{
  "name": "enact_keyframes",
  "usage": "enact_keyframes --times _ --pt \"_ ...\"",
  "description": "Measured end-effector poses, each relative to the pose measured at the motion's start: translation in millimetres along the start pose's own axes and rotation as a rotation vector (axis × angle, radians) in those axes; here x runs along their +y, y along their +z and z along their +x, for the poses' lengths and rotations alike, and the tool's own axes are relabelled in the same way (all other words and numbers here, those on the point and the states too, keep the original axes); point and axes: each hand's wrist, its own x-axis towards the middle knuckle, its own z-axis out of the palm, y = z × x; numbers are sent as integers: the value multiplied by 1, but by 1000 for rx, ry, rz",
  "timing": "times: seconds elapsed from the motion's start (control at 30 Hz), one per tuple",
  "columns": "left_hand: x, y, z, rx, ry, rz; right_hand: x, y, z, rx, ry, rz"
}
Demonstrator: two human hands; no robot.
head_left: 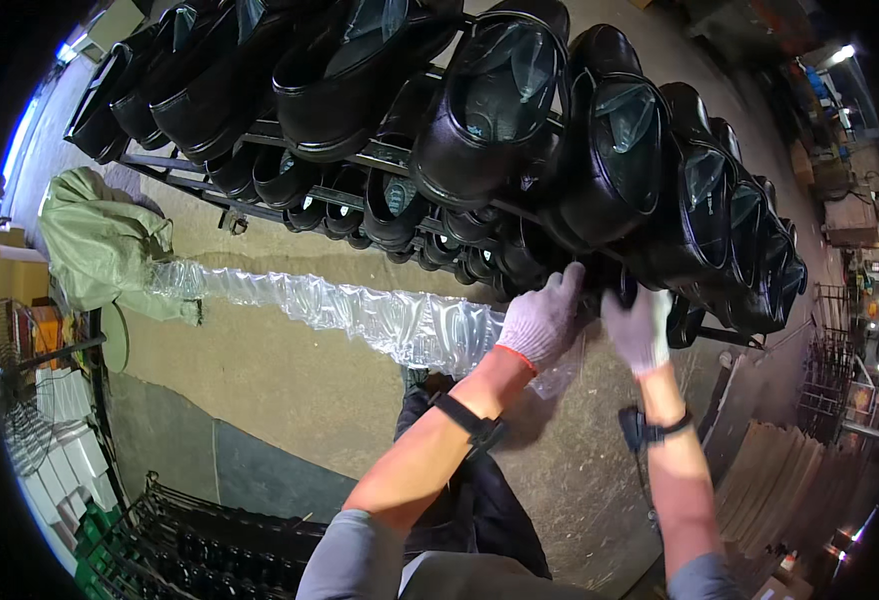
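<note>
Both my hands wear pale knitted gloves and reach in under the top row of a shoe rack. My left hand (542, 318) points up toward the lower shoes with its fingers closed together; what they hold, if anything, is hidden. Beside it, my right hand (640, 325) has thumb and fingers around the dark edge of a black shoe, its fingertips partly in shadow. A long strip of clear plastic film (360, 312) runs from a pale green woven sack (100, 240) at the left and passes behind my left hand. Black shoes (490, 110) with clear plastic inside stand above my hands.
The metal rack (370, 155) carries several tiers of black shoes across the far side. At lower left stands another black wire rack (210, 530), near white boxes (70, 460). Flattened cardboard (770, 480) leans at the right. A grey mat (270, 470) lies on the concrete floor.
</note>
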Motion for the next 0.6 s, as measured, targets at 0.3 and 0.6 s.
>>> enact_keyframes --times 0.3,0.6 --pt "-21 -50 -83 -260 159 -49 -46 -68 -59 -114 94 373" --pt "-29 -115 -38 162 -19 -24 27 -79 -110 205 777 1347"
